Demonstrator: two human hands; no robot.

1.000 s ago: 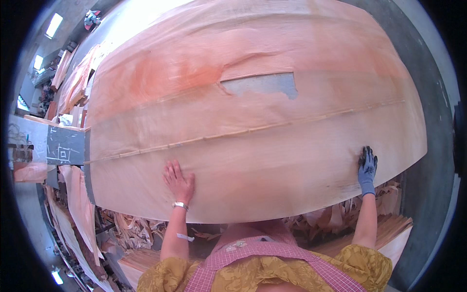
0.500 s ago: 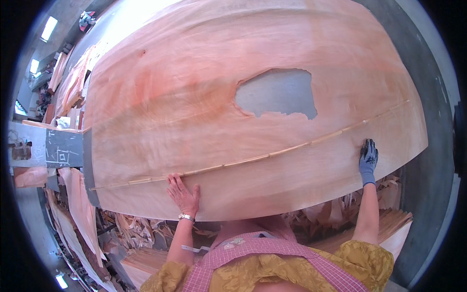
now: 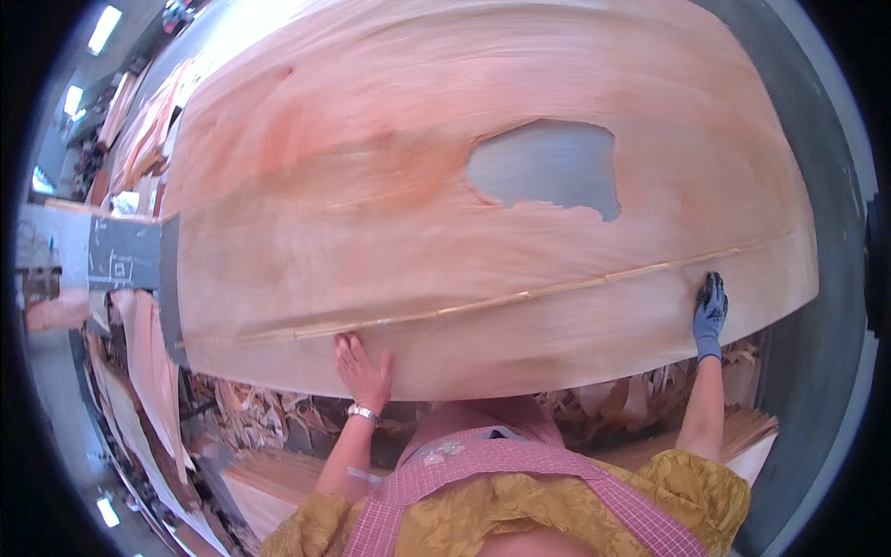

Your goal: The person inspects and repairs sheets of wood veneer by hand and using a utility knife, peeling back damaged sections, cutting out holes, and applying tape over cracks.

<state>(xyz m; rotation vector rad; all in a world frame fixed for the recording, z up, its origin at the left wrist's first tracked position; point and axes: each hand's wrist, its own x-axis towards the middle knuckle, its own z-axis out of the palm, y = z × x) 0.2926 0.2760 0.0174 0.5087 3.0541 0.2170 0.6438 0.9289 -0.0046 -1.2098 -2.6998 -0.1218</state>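
Closest is the checked pink apron [image 3: 492, 459], with the near edge of a broad, thin wood sheet [image 3: 399, 269] just ahead of it. The left hand [image 3: 364, 373], bare, lies palm down there, fingers slightly parted, thumb out, fingertips at the near side of a long thin stick [image 3: 506, 302]. The right hand [image 3: 711, 306], in a blue-grey glove with dark fingertips, also rests on the sheet, fingers straight and seemingly together; neither hand pinches anything. The stick slants across the sheet, rising toward the right.

To smooth well, I would keep even, light pressure through both palms and a steady stick, taking care around the ragged hole [image 3: 548, 167] farther off (thin wood probably tears easily).

Chalk-like marks show on the grey panel [image 3: 130, 246] at far left; I see no brand or label.
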